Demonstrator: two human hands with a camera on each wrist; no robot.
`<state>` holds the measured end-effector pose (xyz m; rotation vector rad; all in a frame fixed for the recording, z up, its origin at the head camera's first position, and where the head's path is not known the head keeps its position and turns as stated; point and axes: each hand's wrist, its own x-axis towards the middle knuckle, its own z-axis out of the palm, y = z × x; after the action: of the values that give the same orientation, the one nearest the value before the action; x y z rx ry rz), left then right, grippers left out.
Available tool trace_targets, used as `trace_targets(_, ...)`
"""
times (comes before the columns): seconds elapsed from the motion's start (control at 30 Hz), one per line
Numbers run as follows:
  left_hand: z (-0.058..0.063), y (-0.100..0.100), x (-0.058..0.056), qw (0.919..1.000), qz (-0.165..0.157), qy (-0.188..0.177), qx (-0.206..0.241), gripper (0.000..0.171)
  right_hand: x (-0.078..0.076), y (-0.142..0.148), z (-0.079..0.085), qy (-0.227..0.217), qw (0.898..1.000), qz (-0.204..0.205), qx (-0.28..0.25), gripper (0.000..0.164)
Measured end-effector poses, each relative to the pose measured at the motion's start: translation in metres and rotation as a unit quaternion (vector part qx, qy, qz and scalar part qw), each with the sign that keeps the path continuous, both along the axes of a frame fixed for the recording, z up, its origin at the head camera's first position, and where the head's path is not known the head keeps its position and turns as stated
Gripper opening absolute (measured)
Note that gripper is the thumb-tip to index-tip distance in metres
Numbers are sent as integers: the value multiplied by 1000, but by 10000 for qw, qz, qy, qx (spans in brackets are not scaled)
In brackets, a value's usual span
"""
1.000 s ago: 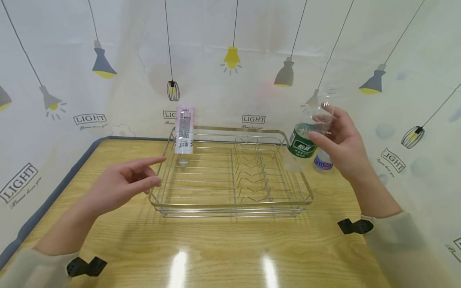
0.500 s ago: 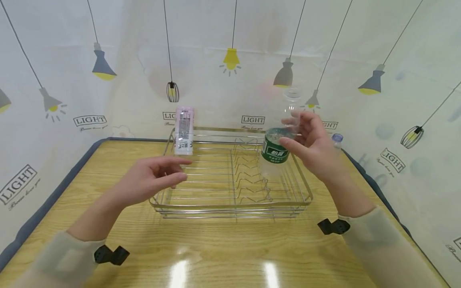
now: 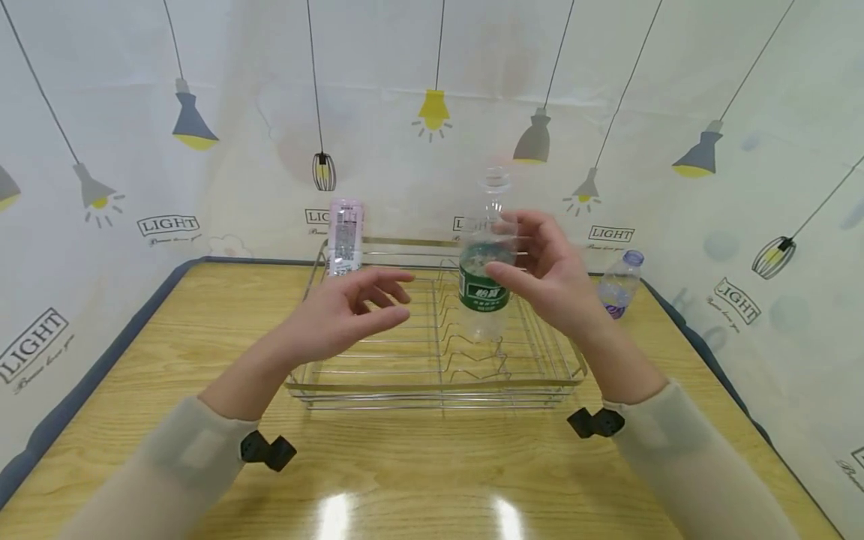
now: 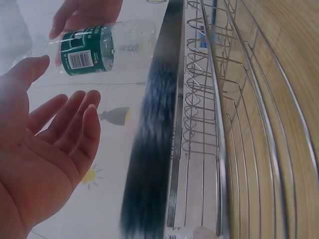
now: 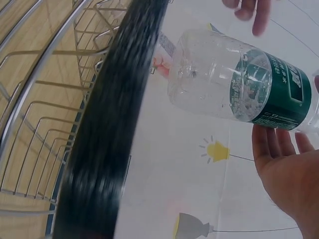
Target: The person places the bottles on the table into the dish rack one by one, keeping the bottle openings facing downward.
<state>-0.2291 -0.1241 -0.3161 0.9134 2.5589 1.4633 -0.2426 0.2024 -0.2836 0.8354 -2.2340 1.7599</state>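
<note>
My right hand (image 3: 550, 277) grips a clear plastic bottle with a green label (image 3: 484, 289), its thumb at the front and fingers behind. The capless bottle stands upright above the right half of a wire dish rack (image 3: 432, 386). In the right wrist view the fingers wrap the green-label bottle (image 5: 284, 94) from below. My left hand (image 3: 344, 311) hovers over the rack's left half, fingers relaxed, thumb apart, holding nothing. The left wrist view shows that left hand (image 4: 55, 144) with its palm turned toward the bottle (image 4: 84, 52), a gap between them.
A clear bottle with a pink-and-white label (image 3: 346, 236) is at the rack's back left. Another clear bottle with a purple cap (image 3: 619, 285) stands on the wooden table (image 3: 432, 465), right of the rack. A lamp-patterned sheet (image 3: 391, 90) hangs behind.
My right hand has carried the green-label bottle leftward, from beside the rack's right edge to over the rack. The left hand has moved right, from the rack's left edge toward the bottle.
</note>
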Motion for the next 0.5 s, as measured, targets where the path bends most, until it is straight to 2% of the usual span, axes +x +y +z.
trace_targets(0.3,13,25,-8,9989,-73,-156,439,60,-1,-11,-6,31,9992,257,314,64)
trace_targets(0.5,16,34,-10,9946,-188,-280,977,67,-1,-18,-8,19,9977,284,614,69)
